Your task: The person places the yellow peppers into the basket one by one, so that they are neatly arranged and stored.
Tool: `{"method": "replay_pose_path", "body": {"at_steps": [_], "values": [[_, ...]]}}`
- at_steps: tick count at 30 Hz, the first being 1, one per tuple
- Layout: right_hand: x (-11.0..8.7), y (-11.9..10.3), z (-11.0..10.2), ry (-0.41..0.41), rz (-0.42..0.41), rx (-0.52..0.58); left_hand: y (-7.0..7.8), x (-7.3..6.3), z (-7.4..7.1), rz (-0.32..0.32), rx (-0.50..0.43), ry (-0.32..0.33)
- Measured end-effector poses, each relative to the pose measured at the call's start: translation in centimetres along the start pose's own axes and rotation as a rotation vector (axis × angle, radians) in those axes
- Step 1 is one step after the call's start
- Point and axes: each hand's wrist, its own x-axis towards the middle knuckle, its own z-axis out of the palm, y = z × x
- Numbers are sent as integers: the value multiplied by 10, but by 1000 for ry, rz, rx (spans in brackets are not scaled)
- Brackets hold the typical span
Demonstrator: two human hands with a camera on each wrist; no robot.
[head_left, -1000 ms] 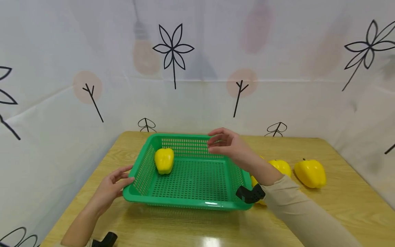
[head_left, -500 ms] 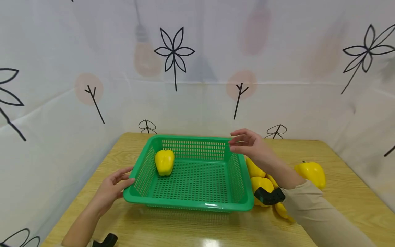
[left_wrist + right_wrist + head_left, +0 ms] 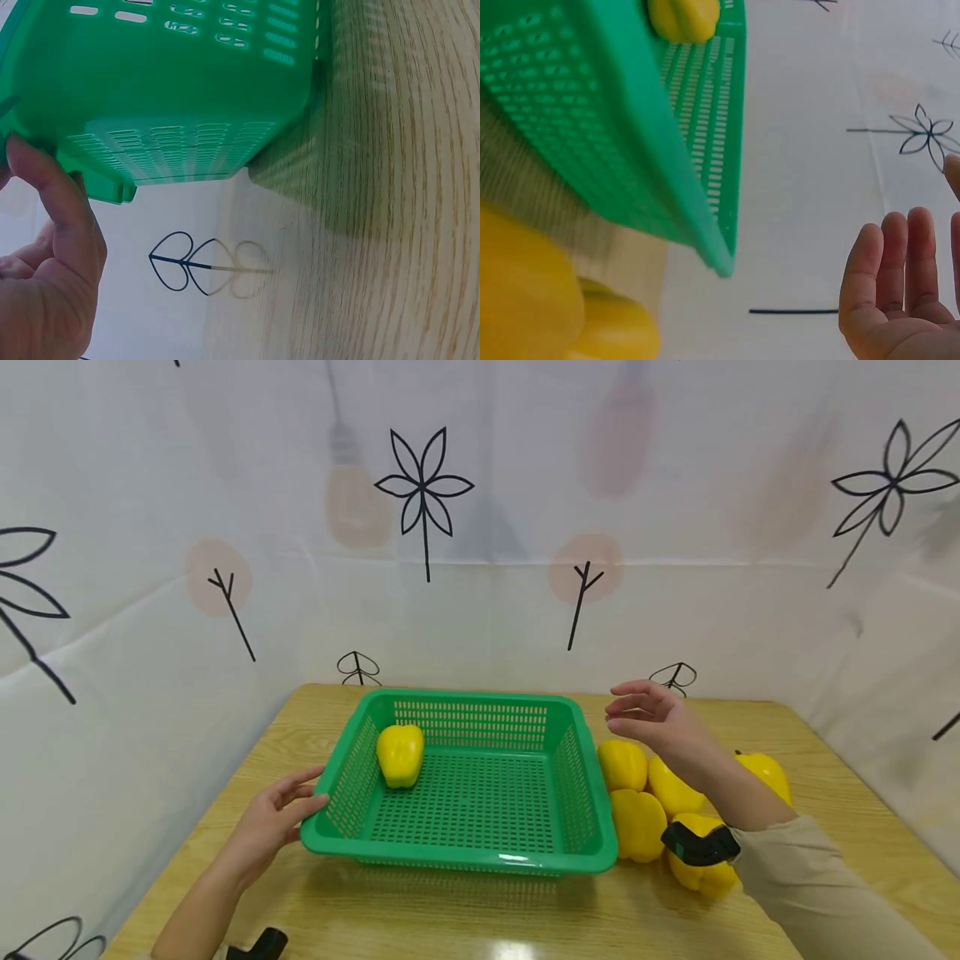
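Observation:
A green plastic basket with slotted walls sits on the wooden table. One yellow bell pepper lies inside at its left. At the basket's left rim, my left hand holds the edge, thumb tip over the lip and fingers beside it. My right hand is raised above the yellow peppers to the right of the basket, fingers loosely bent and nothing in them. Below it lie a rear pepper, a nearer one and several more. In the right wrist view the fingers are apart from the basket.
Another yellow pepper lies farther right, partly behind the right forearm. The wooden table reaches back to a white patterned cloth hanging behind and at the sides. A black wrist camera overlaps the front-right pepper.
My right hand has moved right from over the basket's interior to above the peppers beside it, uncovering more of them. The left hand, the basket and the pepper in it stay in place.

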Motion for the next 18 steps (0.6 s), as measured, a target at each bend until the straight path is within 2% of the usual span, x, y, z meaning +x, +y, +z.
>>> {"method": "replay_pose_path", "body": {"at_steps": [6,14,18], "values": [[-9,11,-15,24,10,-28,0,-1,-1,3,5,4],[-23,21,-33,86,66,-156,0,-1,0,0,-3,3],[-27,25,-40,107,64,-125,0,-1,1,-3,-5,5]]}}
